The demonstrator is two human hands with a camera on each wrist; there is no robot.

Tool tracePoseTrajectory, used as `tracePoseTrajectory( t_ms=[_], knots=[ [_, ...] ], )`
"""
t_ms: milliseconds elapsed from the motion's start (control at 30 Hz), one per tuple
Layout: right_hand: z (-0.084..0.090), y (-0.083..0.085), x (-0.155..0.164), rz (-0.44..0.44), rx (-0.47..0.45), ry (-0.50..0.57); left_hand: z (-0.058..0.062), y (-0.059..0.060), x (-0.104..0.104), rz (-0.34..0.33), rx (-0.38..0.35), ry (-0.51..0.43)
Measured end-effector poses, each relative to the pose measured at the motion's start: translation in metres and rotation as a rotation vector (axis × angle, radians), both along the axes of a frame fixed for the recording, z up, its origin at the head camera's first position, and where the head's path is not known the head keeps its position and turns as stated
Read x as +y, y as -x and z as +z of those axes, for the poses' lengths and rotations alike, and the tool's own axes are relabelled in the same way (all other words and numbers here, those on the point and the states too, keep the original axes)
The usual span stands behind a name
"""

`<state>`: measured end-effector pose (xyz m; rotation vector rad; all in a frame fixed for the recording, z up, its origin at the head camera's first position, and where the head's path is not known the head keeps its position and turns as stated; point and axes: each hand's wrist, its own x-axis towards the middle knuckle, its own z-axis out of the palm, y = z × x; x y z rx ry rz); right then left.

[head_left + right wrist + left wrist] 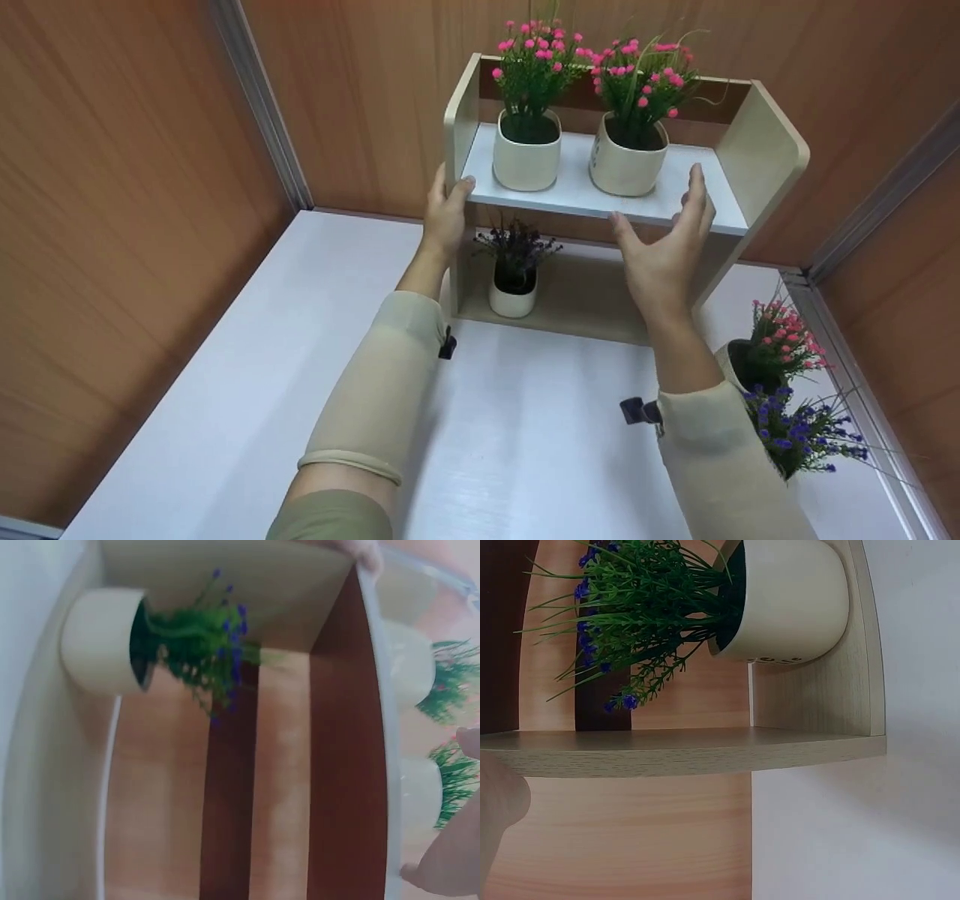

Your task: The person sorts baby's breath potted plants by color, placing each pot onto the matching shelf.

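The left hand (447, 216) grips the near side of the shelf (769, 154); the right hand (666, 262), spread and empty, has a flowerpot (628, 166) just beyond. Arranging seems underway; continuing likely calls for steady support.

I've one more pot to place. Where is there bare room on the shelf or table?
Bare: the lower board right of the purple-flowered pot, and the white table between the sleeves and left of the left one. Crowded: the upper board, with two pink-flowered pots, and the table's right side, where two more plants are.
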<state>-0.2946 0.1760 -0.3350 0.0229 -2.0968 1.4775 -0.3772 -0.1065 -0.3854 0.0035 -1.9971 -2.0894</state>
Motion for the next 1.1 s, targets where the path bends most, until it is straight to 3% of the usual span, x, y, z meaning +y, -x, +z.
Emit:
tracePoseTrajectory(
  t_ms=[333, 567, 867, 1100],
  knots=[
    [-0.03, -0.072, 0.019, 0.072, 0.004, 0.13, 0.0, 0.0, -0.001, 0.004, 0.011, 0.013],
    [-0.046, -0.109, 0.038, -0.022, 0.053, 0.095, 0.0, 0.001, -0.001, 0.002, -0.009, 0.012],
    [-0.059, -0.146, 0.066, -0.152, 0.004, 0.061, -0.001, 0.0, -0.001, -0.007, 0.022, 0.0],
    [-0.071, -0.168, 0.091, -0.248, -0.024, 0.039, 0.001, 0.0, -0.001, 0.006, -0.007, 0.006]
  ],
)
